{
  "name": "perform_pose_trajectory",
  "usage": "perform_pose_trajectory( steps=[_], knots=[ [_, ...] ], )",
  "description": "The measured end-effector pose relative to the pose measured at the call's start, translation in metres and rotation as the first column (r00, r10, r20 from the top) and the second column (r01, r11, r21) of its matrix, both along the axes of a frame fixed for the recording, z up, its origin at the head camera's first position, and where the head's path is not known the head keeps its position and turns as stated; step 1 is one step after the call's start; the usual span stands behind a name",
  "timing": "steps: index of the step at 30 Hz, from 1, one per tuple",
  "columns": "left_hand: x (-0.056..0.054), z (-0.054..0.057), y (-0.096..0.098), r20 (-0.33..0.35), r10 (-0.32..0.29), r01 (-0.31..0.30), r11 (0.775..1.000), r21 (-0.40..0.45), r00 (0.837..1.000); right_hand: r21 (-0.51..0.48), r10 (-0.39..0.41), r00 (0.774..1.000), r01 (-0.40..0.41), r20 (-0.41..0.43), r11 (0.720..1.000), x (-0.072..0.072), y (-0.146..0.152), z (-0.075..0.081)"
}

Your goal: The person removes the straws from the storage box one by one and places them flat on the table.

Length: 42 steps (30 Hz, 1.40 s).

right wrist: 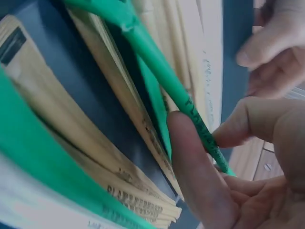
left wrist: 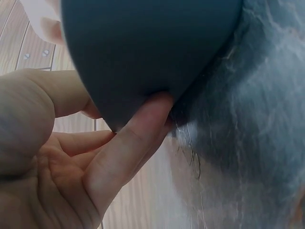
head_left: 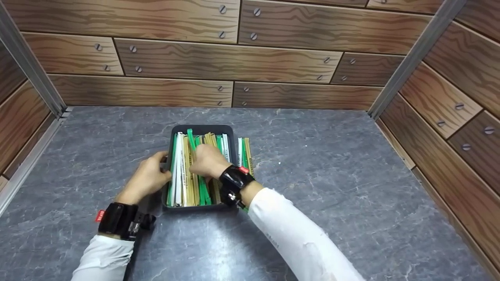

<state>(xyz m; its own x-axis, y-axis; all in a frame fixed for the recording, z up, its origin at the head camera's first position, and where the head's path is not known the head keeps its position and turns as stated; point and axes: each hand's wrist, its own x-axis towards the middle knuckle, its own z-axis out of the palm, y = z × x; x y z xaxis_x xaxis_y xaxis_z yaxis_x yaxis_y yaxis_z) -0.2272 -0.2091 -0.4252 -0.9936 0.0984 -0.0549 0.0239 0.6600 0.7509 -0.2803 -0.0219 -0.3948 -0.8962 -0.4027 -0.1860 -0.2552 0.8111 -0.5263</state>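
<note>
A dark grey rectangular tray (head_left: 183, 209) holds slim paper-wrapped sticks standing in rows of green, white and tan. My left hand (head_left: 146, 177) grips the tray's left side; in the left wrist view a finger (left wrist: 143, 126) presses the outer wall. Over the middle of the tray, my right hand (head_left: 211, 160) pinches a green paper-wrapped stick (right wrist: 157, 59) between thumb and fingers. That stick is tilted across tan sticks (right wrist: 124, 100) and bears dark print. In the head view the right hand hides part of the tray's contents.
Just right of the tray, a white stick (head_left: 240, 150), a green one and a tan one lie side by side on the grey marbled table (head_left: 332, 187). Wood-patterned panels (head_left: 218, 58) and metal posts (head_left: 410, 58) border the table.
</note>
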Motion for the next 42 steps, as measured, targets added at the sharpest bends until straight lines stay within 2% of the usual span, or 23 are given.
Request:
perform_pose_trajectory(
  steps=[3,5,7,11,15,17,19,20,26,31,37,42],
  knots=[
    [0.0,0.0,0.0,0.005,-0.005,0.005,1.0,0.006,1.0,-0.133,-0.04,0.998,0.046,0.05,0.99,0.002,0.013,0.008],
    [0.0,0.001,0.001,0.003,-0.007,0.007,1.0,0.007,1.0,-0.234,-0.059,0.996,0.072,0.062,0.97,0.002,0.023,0.014],
    [0.0,0.001,0.001,-0.004,-0.008,0.008,1.0,0.008,1.0,-0.35,-0.07,0.994,0.095,0.084,0.932,0.002,0.035,0.02],
    [0.001,0.0,0.002,-0.012,-0.006,0.006,1.0,0.013,1.0,-0.532,-0.103,0.99,0.141,0.1,0.835,-0.002,0.063,0.029],
    [0.001,0.0,0.001,-0.014,-0.004,0.004,1.0,0.007,1.0,-0.623,-0.163,0.977,0.215,0.14,0.752,-0.008,0.096,0.032],
    [0.002,-0.001,0.0,-0.015,-0.002,0.002,1.0,-0.001,1.0,-0.636,-0.194,0.969,0.245,0.151,0.731,-0.012,0.113,0.03],
    [0.002,-0.001,0.0,-0.016,-0.001,0.001,1.0,-0.007,1.0,-0.622,-0.225,0.962,0.274,0.157,0.733,-0.016,0.129,0.024],
    [0.002,-0.001,0.0,-0.016,-0.001,0.001,1.0,-0.008,1.0,-0.604,-0.239,0.958,0.286,0.16,0.744,-0.018,0.137,0.021],
    [0.001,0.0,0.002,-0.014,-0.002,0.002,1.0,-0.002,1.0,-0.418,-0.288,0.93,0.362,0.229,0.833,-0.024,0.17,-0.006],
    [0.001,-0.001,0.002,-0.013,0.003,-0.003,1.0,0.006,1.0,-0.324,-0.274,0.927,0.349,0.254,0.88,-0.026,0.175,-0.022],
    [0.002,-0.001,0.002,-0.035,0.002,-0.002,1.0,-0.011,0.999,-0.256,-0.301,0.927,0.353,0.222,0.9,-0.026,0.167,-0.031],
    [0.002,0.0,0.003,-0.022,-0.002,0.002,1.0,-0.003,1.0,-0.226,-0.324,0.929,0.359,0.178,0.906,-0.025,0.16,-0.035]
  ],
)
